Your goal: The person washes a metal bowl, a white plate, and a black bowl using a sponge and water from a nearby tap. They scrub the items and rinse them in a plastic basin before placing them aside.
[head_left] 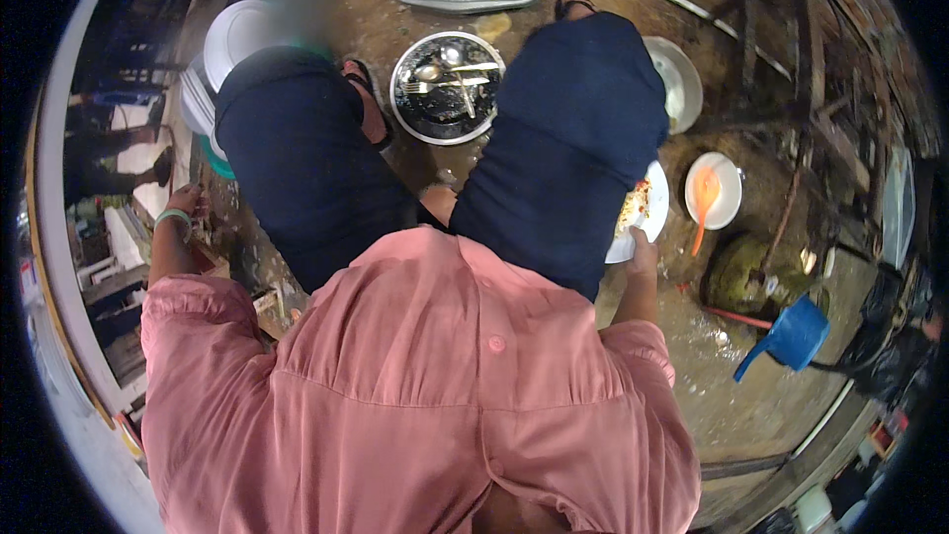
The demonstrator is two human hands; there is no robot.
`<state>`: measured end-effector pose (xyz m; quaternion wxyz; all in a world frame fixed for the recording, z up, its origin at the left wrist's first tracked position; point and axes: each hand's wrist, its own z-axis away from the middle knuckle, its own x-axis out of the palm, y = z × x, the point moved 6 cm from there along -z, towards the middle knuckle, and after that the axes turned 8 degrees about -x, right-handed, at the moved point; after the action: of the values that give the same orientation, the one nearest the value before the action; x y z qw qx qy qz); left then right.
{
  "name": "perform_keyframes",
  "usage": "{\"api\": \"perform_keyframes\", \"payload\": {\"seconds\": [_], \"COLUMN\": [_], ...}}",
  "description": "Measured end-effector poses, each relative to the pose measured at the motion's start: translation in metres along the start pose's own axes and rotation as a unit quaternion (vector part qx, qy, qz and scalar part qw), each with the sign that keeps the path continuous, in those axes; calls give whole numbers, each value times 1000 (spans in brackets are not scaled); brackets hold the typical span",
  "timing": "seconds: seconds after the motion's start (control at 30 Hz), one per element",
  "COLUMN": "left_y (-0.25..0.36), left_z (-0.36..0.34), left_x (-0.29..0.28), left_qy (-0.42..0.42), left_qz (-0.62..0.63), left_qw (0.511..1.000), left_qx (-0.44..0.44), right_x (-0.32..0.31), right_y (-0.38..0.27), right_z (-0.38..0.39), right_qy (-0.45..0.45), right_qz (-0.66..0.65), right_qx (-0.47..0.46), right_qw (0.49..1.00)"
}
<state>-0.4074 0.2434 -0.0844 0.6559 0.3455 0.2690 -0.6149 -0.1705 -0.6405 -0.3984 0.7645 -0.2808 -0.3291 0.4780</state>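
Note:
On the right, my right hand [643, 253] grips the rim of a white plate [657, 213] with orange and pale food scraps [636, 206] on it. My right thigh hides part of that plate. My left hand [188, 200], with a pale green band at the wrist, hangs out to the left with its fingers loosely apart and nothing seen in it. Between my knees stands a round dark pan [445, 119] with a light rim; forks and spoons [460, 82] lie inside. Next to the plate, a white bowl [727, 208] holds an orange spoon [705, 196].
A grey rectangular basin [471, 6] of water stands ahead. White plates [235, 35] are stacked left of my left knee. A pale round bowl [682, 89] sits beyond my right knee. A blue dipper [796, 333] and a greenish round object [736, 272] are at the right, near wooden posts [816, 49].

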Motion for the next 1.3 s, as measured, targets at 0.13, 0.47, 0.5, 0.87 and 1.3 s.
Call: {"api": "perform_keyframes", "payload": {"seconds": [0.13, 0.47, 0.5, 0.87, 1.3], "left_y": [28, 12, 11, -32, 121], "left_z": [36, 40, 35, -4, 177], "left_x": [33, 37, 36, 12, -32], "left_qy": [-6, -49, -36, 31, 203], "left_qz": [-77, 58, 21, -184, -35], "left_qw": [997, 995, 998, 969, 925], "left_qx": [-23, -59, -50, 164, 321], "right_x": [37, 133, 142, 253, 176], "right_y": [-17, -4, -4, 15, -68], "right_z": [-16, -69, -75, -141, -74], "right_qy": [38, -59, -67, -151, -217], "right_qz": [-23, 24, 34, 218, 618], "right_qx": [39, 77, 79, 38, -248], "right_qw": [998, 995, 994, 963, 714]}}
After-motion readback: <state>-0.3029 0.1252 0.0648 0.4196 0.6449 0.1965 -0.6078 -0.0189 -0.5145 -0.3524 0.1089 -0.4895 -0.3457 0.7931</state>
